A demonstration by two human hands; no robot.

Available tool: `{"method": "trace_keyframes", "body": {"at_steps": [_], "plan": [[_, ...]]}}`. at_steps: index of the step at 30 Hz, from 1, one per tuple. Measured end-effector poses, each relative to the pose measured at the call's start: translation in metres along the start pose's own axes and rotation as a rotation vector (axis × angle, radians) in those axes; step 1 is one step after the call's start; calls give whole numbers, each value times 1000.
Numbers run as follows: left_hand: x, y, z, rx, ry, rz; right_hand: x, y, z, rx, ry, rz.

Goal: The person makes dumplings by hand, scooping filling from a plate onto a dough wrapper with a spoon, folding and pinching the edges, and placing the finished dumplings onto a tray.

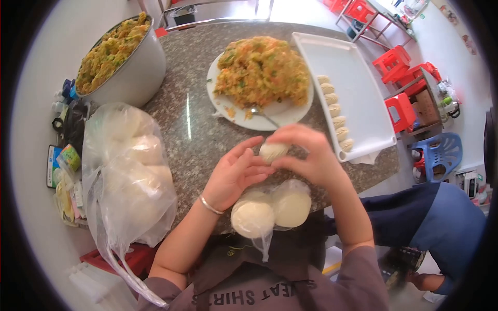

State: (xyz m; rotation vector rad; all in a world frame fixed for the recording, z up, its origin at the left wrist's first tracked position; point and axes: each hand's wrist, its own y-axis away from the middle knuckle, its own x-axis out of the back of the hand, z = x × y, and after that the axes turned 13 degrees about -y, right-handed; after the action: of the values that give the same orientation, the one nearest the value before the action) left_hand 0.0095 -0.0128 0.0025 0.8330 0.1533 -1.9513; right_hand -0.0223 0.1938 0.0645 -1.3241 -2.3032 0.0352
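Observation:
A pale pleated dumpling (273,152) is held between my two hands above the near edge of the table. My left hand (231,176), with a bangle at its wrist, supports it on the left with thumb and fingertips. From the right, my right hand (310,155) curls its thumb and forefinger around it. Just below lie two stacks of round dough wrappers (252,216) in clear plastic. Beyond my hands, a white plate (218,98) bears a mound of orange and green filling (262,72), with a metal spoon (265,116) at its near side.
To the right, a white tray (358,78) carries a row of finished dumplings (334,110) along its left side. A large metal pot (137,75) of filling and a plastic bag of wrappers (137,166) stand at left. Another person's leg (441,217) is at right, near red stools (399,111).

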Motion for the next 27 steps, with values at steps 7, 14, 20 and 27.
{"method": "trace_keyframes", "body": {"at_steps": [7, 14, 20, 27], "plan": [[-1, -1, -1, 14, 28, 23, 125, -53, 91, -143, 118, 701], [5, -2, -2, -8, 51, 39, 148, -74, 127, -439, 114, 443], [6, -3, -3, 11, 64, 11, 146, -68, 126, -397, 45, 432], [7, -3, -3, 10, 66, 34, 86, -17, 30, -189, 53, 301]]}}
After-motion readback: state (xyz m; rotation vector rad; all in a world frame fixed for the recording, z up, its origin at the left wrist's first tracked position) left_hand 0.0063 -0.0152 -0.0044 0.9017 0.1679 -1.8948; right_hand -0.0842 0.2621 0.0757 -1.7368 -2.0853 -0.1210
